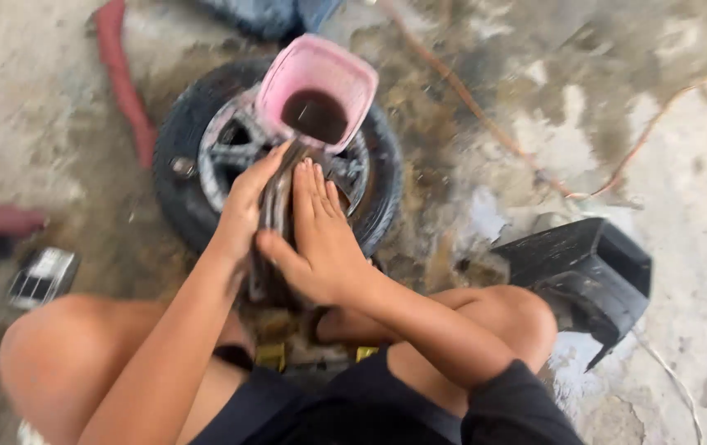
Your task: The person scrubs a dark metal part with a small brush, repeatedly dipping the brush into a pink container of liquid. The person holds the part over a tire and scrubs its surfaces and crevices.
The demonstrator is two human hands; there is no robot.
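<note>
My left hand (248,202) and my right hand (320,239) press flat against the two sides of a dark, dirty metal part (275,206) held upright between them. Just beyond the part, a pink plastic container (317,86) with dark liquid inside sits tilted on a small black wheel (184,156) with a grey spoked rim that lies flat on the concrete floor. My bare knees frame the bottom of the view.
A black plastic panel (588,272) lies at the right by my knee. A red hose (123,78) runs at the upper left, orange wires (485,115) cross the wet stained concrete floor, and a small grey grille-like object (40,276) lies at the left.
</note>
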